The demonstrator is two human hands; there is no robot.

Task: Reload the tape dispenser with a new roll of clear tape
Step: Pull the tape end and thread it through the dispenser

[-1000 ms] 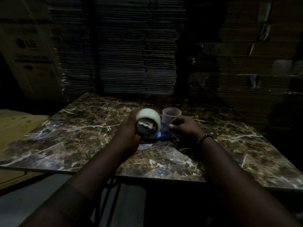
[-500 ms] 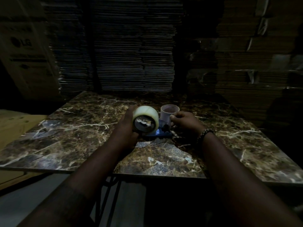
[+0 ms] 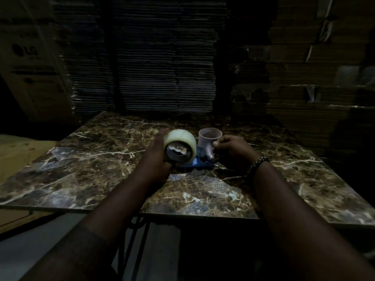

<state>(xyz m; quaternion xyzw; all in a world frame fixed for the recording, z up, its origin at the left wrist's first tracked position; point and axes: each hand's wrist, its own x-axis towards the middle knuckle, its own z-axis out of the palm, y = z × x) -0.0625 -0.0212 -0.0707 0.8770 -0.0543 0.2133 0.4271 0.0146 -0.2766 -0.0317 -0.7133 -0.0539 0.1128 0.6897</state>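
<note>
The dim light swallows most of the blue tape dispenser [image 3: 200,163]; only a sliver shows on the table [image 3: 97,159] behind my left hand [image 3: 156,159], and its shape is hard to make out. The roll of clear tape [image 3: 183,136] sits above the table's middle, its axis lying roughly level, open core facing me. My left fingers wrap round its far side and hold it. My right hand [image 3: 233,149] is curled, fingertips against a pale upright cylinder [image 3: 209,136]; I cannot tell what it grips.
</note>
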